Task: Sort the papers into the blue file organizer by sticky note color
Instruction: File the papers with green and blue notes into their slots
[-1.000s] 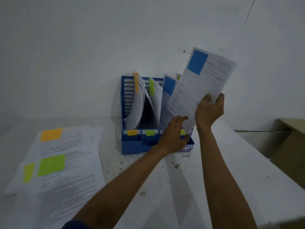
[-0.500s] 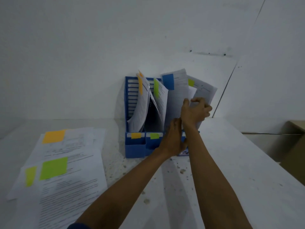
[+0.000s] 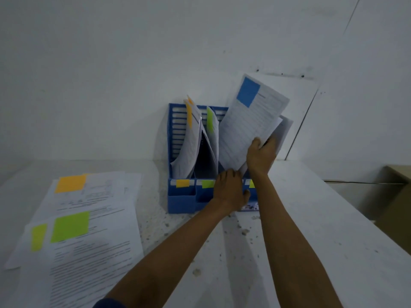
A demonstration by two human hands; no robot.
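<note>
- The blue file organizer [image 3: 181,200] stands on the white table [image 3: 311,230], right up against the wall.
- The right hand [image 3: 261,157] grips a paper with a blue sticky note [image 3: 240,138] by its lower right side. The thumb is on the front of the sheet.
- This paper is above the third slot. It leans with its top to the right. Its bottom end goes down behind the left hand, so I cannot tell how deep it sits in the slot.
- The blue note [image 3: 248,92] is stuck at the top left corner of the sheet.
- The left hand [image 3: 230,190] holds the front wall of the organizer. Its fingers bend over the top edge and its thumb is on the outside.
- The first slot holds papers with an orange note [image 3: 189,114]. The second slot holds papers with a green note [image 3: 210,121].
- Another white sheet [image 3: 285,130] stands just behind the held paper, on the right.
- Little tabs are stuck on the front wall: an orange tab [image 3: 182,183], a green tab [image 3: 208,184] and a yellow tab [image 3: 252,184].
- A pile of papers [image 3: 95,252] lies flat on the table, well to the left of the organizer. It shows orange, green and yellow notes.
</note>
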